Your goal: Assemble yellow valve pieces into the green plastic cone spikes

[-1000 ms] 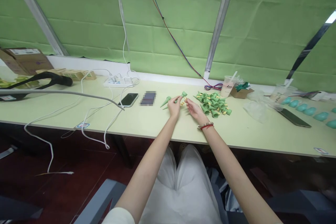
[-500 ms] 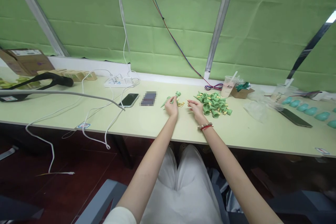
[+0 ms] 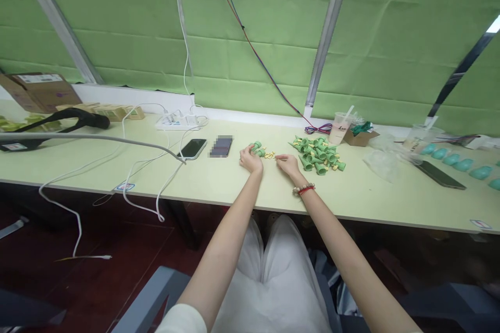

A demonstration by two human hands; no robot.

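Note:
My left hand point(image 3: 251, 161) is closed around a green plastic cone point(image 3: 256, 144), whose wide end shows above the fingers; the rest is hidden by the hand. Another green piece point(image 3: 260, 152) shows just beside the fingers. Small yellow pieces point(image 3: 270, 155) lie in a little heap between my hands. At the heap's right edge my right hand point(image 3: 288, 164) has its thumb and forefinger pinched together; what is between them is too small to make out. Right of that hand is a pile of green cones point(image 3: 319, 154) with yellow bits among them.
Two phones point(image 3: 194, 149) point(image 3: 221, 146) lie left of my hands, beside white cables and a power strip point(image 3: 177, 124). Behind the cone pile stand a drink cup point(image 3: 339, 129) and a small cardboard box point(image 3: 359, 138). Further right are a plastic bag point(image 3: 380, 163), another phone point(image 3: 439, 174) and teal pieces point(image 3: 463, 165).
My left hand has moved slightly left and down, and the cone in it has turned and shifted left. My right hand has come down and left to the yellow heap.

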